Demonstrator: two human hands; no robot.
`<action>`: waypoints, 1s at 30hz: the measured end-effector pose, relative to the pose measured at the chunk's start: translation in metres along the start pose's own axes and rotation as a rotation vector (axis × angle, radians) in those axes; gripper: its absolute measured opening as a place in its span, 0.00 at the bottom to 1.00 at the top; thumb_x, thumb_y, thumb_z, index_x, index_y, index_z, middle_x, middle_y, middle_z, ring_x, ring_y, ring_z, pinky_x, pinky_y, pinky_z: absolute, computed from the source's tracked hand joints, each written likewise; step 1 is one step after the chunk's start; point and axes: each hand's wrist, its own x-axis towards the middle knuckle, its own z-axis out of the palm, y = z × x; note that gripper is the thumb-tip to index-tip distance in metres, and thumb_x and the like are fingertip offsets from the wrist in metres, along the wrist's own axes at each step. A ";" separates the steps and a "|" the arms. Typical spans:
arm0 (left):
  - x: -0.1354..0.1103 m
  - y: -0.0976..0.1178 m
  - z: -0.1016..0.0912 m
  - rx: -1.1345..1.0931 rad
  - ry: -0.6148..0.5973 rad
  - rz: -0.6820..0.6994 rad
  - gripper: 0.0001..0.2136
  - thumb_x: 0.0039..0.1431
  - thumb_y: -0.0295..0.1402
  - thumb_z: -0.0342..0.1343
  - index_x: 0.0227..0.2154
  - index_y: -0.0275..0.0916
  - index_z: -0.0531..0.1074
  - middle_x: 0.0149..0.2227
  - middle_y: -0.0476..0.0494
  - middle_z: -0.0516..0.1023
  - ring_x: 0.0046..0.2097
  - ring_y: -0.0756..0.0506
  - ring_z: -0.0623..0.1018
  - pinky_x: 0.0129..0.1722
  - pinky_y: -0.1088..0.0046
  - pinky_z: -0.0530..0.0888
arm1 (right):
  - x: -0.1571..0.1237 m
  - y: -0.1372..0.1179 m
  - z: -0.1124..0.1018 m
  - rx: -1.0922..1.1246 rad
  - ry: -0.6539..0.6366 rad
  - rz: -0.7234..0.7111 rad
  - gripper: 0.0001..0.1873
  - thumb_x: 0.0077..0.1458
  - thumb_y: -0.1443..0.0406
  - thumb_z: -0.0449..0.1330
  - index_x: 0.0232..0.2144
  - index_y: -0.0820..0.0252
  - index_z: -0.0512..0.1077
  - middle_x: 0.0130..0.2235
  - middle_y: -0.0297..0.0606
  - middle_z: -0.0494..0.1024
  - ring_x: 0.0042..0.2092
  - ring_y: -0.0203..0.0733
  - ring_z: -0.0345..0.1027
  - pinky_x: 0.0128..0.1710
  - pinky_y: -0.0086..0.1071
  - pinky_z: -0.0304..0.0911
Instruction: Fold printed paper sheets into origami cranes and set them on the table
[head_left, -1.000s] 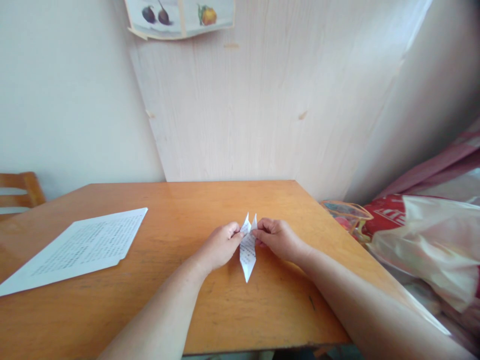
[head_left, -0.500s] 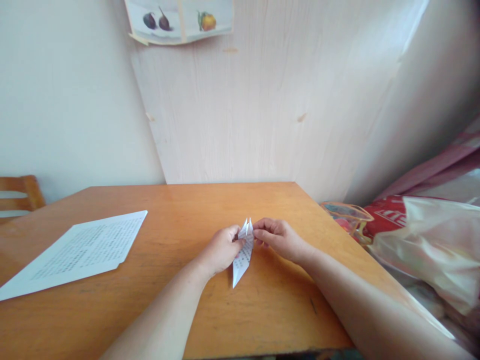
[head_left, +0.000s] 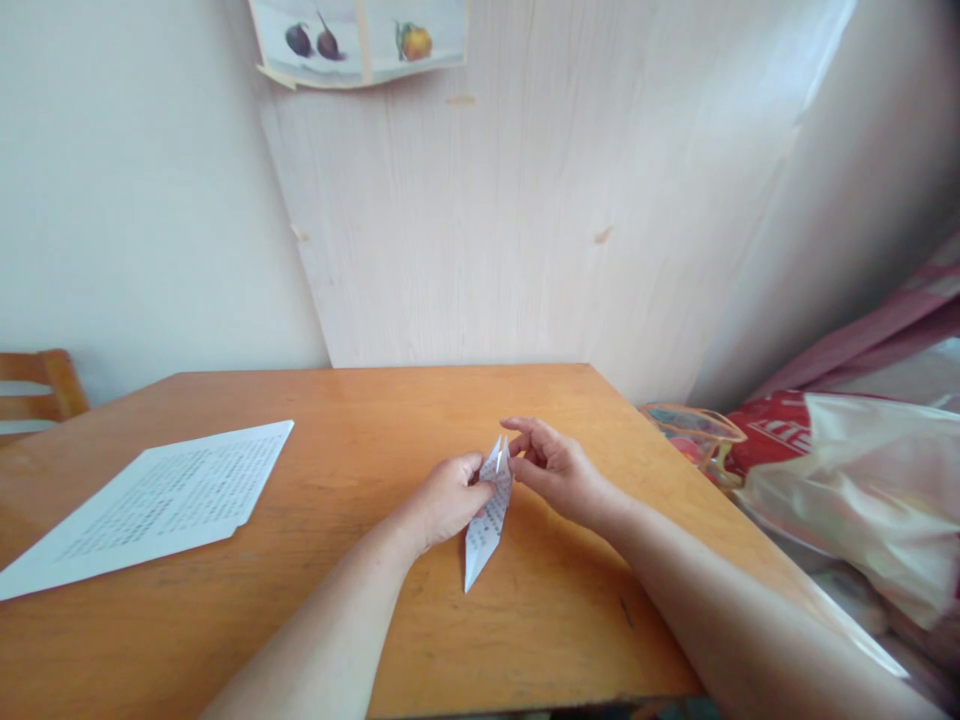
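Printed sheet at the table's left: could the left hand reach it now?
Probably yes. Only bare table lies between the left hand and the printed sheet, with nothing in the way, though that hand is pinching the folded paper.

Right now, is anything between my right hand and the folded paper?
Nothing visible. The right hand is open beside the upper tips of the folded paper; I cannot tell whether its fingers touch it. The left hand pinches the folded paper at its left edge, over the table.
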 end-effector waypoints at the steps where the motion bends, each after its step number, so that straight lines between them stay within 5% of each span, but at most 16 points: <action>1: 0.000 0.001 0.000 0.004 0.000 -0.001 0.07 0.55 0.27 0.51 0.35 0.36 0.72 0.27 0.50 0.69 0.28 0.49 0.70 0.27 0.75 0.66 | 0.000 -0.001 0.000 -0.011 -0.004 -0.016 0.23 0.58 0.67 0.59 0.56 0.55 0.67 0.35 0.31 0.73 0.28 0.31 0.61 0.28 0.28 0.58; 19: -0.003 0.011 0.003 -0.098 -0.016 -0.022 0.14 0.61 0.44 0.56 0.30 0.38 0.70 0.25 0.53 0.65 0.26 0.50 0.66 0.27 0.75 0.63 | 0.000 -0.007 -0.009 -0.460 0.084 -0.219 0.06 0.57 0.71 0.60 0.36 0.56 0.73 0.34 0.33 0.74 0.32 0.36 0.69 0.33 0.29 0.63; 30: -0.002 0.009 0.003 -0.132 0.002 -0.066 0.17 0.61 0.48 0.56 0.33 0.36 0.72 0.26 0.51 0.67 0.27 0.50 0.67 0.27 0.75 0.64 | -0.002 -0.020 -0.012 -0.556 0.023 -0.251 0.08 0.61 0.70 0.58 0.38 0.57 0.77 0.35 0.38 0.78 0.35 0.39 0.72 0.35 0.31 0.64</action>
